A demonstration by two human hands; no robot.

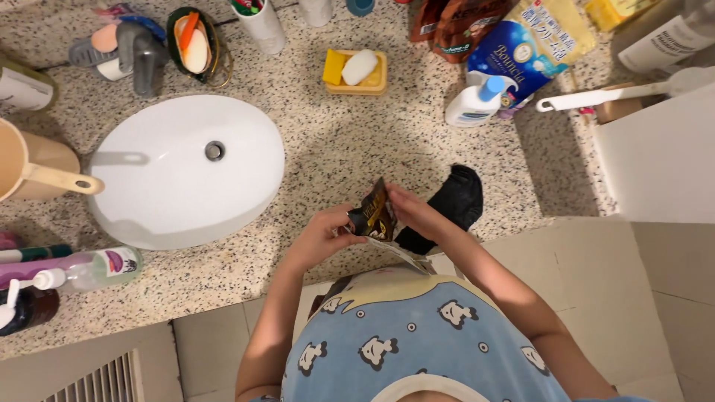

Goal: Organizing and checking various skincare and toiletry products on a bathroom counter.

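Both of my hands hold a small dark sachet [375, 212] with gold print over the front edge of a speckled granite counter [335, 141]. My left hand [322, 234] pinches its lower left side. My right hand [413, 211] grips its right edge. A pale flat packet [402, 254] hangs below the sachet. A black sock [453, 201] lies on the counter just behind my right hand.
A white oval sink basin [186, 175] sits to the left. A yellow soap dish [357, 72], a white pump bottle [477, 100], refill pouches [521, 41], a beige scoop [33, 167] and bottles [82, 269] crowd the counter. A white cabinet [659, 160] stands at right.
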